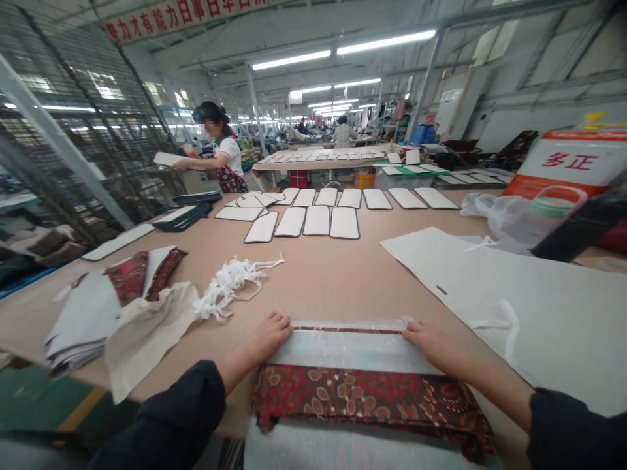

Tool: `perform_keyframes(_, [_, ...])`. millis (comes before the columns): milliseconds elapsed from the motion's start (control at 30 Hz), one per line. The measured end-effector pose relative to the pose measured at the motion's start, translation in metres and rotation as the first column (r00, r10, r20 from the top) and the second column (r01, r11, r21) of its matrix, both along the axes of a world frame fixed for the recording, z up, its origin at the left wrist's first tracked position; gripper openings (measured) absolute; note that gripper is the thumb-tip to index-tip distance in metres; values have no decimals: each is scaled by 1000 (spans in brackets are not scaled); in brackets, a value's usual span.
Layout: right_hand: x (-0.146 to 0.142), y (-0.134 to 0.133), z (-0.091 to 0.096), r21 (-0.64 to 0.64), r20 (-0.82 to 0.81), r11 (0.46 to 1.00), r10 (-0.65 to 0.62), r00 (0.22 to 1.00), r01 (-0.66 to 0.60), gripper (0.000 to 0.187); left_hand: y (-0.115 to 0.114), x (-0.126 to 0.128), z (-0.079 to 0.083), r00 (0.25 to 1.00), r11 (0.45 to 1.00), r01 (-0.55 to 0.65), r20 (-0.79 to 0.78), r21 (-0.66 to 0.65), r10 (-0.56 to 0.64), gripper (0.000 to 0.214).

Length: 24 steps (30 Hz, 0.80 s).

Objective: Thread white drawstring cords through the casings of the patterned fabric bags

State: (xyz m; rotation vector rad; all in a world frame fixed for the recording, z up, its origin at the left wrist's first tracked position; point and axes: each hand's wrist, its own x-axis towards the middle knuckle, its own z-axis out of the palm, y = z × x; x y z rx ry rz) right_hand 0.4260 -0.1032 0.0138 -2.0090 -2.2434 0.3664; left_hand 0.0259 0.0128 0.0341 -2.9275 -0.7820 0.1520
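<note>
1. Pressing down flat, the left hand [268, 336] keeps its fingers together on the left end of the translucent white rectangular sheet [350, 349].
2. Likewise the right hand [434, 346], fingers together, presses the right end.
3. The red leaf-patterned cloth [372, 398] lies under the sheet, behind the fingertips.

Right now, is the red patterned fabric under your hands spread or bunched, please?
Spread out: left hand and right hand press the red patterned fabric flat.

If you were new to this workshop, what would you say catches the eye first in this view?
First, the red leaf-patterned fabric piece at the near edge of the tan table, with the left hand and right hand flat on the translucent white strip across it. Beyond lie rows of white rounded panels mid-table, and a tangle of white cords sits to the left.
</note>
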Motion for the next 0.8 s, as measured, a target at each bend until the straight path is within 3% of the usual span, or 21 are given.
perform_keyframes(100, [-40,28,12,-91,94,994,69,993,-60,29,-2,-1,-1,998,998,-41,48,42,39,16])
perform_keyframes(267, [-167,75,23,-40,-162,948,306,938,-316,26,-10,-7,-11,968,985,-151,214,86,129,20])
perform_keyframes(367, [-216,90,14,-17,-191,945,318,929,-327,27,-15,-15,-20,902,953,-297,346,61,259,26])
perform_keyframes(433, [-229,95,5,1,-196,962,269,943,-274,24,-18,-19,-26,862,937,-348,404,34,305,23])
perform_keyframes(533, [-231,96,-6,55,-204,970,241,949,-235,19,-20,-21,-32,875,955,-298,406,17,265,15])
perform_keyframes(633, [-232,97,-10,91,-157,967,251,955,-239,16,-20,-22,-36,910,970,-243,351,16,222,14])
perform_keyframes(800, [-245,100,-19,151,-112,942,319,941,-301,14,-20,-22,-39,917,963,-267,317,39,241,13])
